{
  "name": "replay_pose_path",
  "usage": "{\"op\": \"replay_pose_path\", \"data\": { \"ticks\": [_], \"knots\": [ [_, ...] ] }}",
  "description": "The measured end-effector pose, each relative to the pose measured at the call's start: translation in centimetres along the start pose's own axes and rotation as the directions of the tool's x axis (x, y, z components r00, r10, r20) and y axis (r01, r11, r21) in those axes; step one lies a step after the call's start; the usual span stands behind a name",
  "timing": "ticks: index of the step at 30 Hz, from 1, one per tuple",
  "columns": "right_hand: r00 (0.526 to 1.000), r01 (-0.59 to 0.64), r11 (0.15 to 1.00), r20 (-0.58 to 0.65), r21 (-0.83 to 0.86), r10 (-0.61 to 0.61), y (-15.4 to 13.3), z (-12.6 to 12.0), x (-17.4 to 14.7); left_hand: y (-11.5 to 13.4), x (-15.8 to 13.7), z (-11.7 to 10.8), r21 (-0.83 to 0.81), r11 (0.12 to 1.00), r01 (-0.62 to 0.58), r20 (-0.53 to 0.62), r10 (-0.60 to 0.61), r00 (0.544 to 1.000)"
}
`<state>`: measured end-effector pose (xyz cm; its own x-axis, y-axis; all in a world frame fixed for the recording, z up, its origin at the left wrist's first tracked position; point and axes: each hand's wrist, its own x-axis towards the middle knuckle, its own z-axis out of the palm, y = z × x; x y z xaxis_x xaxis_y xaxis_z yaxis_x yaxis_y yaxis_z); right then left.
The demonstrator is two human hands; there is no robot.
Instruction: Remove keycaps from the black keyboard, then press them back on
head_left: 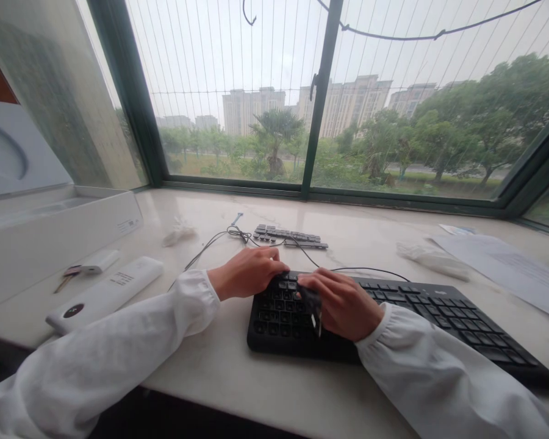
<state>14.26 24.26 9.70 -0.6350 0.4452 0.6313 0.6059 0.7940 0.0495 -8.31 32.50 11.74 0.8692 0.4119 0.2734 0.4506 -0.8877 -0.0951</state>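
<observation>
A black keyboard (279,347) lies on the white stone counter, with many keycaps off its left part, leaving bare key sockets. My left hand (251,271) is closed at the keyboard's rear left corner, fingers curled against its back edge. Over the left-middle keys, my right hand (343,302) grips a small black tool (310,300) with a shiny metal end toward me. Its other end, at the keys, is hidden by my fingers. Behind the keyboard, removed keycaps (288,235) sit in rows beside a looped black cable (238,231).
To the left are a white power bank (114,289), a small white block (100,261) with a key beside it, and a white box (59,238). A crumpled plastic bag (432,259) and paper sheets (507,268) lie right. A barred window (308,152) stands behind.
</observation>
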Motion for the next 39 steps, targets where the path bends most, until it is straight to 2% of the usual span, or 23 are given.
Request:
{"op": "replay_pose_path", "data": {
  "ticks": [3,6,9,13,21,32,39],
  "knots": [
    [0.993,-0.109,0.992,-0.044,0.061,0.112,0.5,-0.14,0.13,-0.02,0.0,-0.03,0.009,1.0,0.003,0.003,-0.003,1.0],
    [0.985,-0.142,0.977,-0.076,0.158,0.156,0.51,-0.19,0.2,0.01,0.0,-0.09,0.023,1.0,-0.005,0.008,0.004,1.0],
    [0.98,-0.181,0.966,-0.046,0.186,0.193,0.22,-0.2,0.26,0.08,0.01,-0.14,0.047,0.999,-0.017,0.02,0.016,1.0],
    [0.984,-0.177,0.964,0.045,0.198,0.171,0.1,-0.26,0.45,0.22,0.04,-0.25,0.049,0.999,-0.018,0.016,0.017,1.0],
    [0.985,-0.155,0.968,0.103,0.196,0.137,0.01,-0.47,0.47,0.37,0.07,-0.4,0.042,0.999,-0.01,0.019,0.009,1.0],
    [0.982,-0.185,0.95,0.09,0.252,0.168,0.11,-0.46,0.37,0.21,0.0,-0.17,0.07,0.997,-0.033,0.016,0.032,0.999],
    [0.988,-0.148,0.961,0.089,0.235,0.13,0.27,-0.37,0.45,0.29,0.0,-0.23,0.073,0.997,-0.022,0.027,0.02,0.999]
  ]
}}
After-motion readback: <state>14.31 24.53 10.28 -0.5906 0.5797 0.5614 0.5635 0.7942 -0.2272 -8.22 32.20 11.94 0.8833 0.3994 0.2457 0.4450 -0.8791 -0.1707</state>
